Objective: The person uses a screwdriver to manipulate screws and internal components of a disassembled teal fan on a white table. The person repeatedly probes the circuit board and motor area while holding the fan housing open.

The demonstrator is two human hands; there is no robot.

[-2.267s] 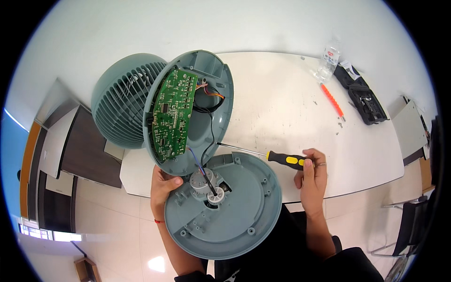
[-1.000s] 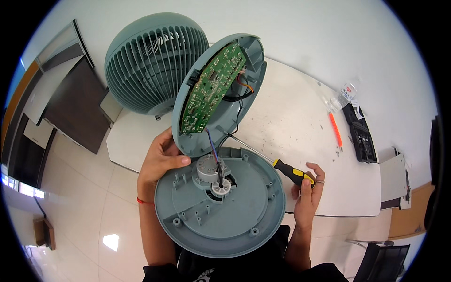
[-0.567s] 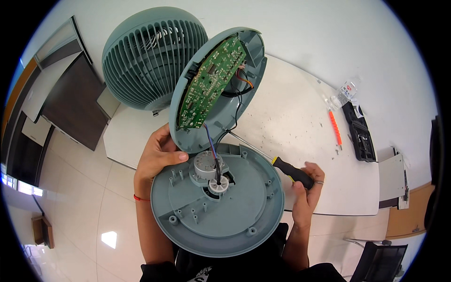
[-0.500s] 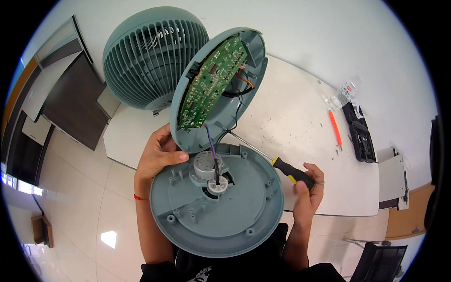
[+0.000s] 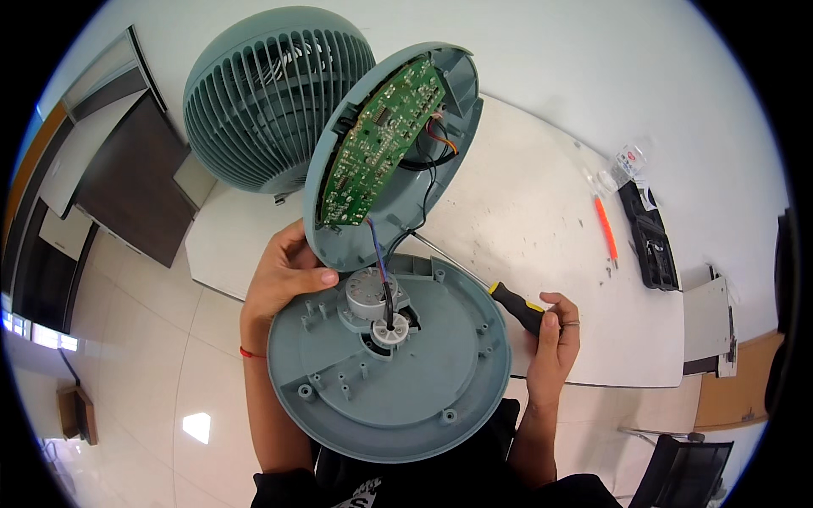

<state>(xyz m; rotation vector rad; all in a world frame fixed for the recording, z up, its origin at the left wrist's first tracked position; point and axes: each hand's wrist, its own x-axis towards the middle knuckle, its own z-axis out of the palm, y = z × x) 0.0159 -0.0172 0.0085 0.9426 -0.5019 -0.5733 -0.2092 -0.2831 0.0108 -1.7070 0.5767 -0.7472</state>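
Note:
A grey-green round base half (image 5: 406, 398) lies open side up before me, with a silver motor (image 5: 370, 292) and a white round hub (image 5: 390, 331) on it. Above it tilts the other half, a round shell (image 5: 398, 203) carrying a green circuit board (image 5: 381, 144). Wires (image 5: 378, 254) run between the halves. My left hand (image 5: 286, 275) is closed at the shell's lower left rim, thumb on the edge; its other fingers are partly hidden. In my right hand (image 5: 552, 347) is a black and yellow screwdriver (image 5: 518, 308), its shaft reaching left behind the base half toward the shell.
A grey-green fan head (image 5: 275, 102) stands behind the shell on the white table (image 5: 508, 203). Toward the right lie an orange stick-like tool (image 5: 606, 229), a black tool case (image 5: 650, 241) and a clear bottle (image 5: 622, 168). A black chair (image 5: 682, 474) stands at lower right.
The fingers of my right hand have shifted and curled around the screwdriver's handle, which has turned slightly. The fan parts sit a little higher and further left in view.

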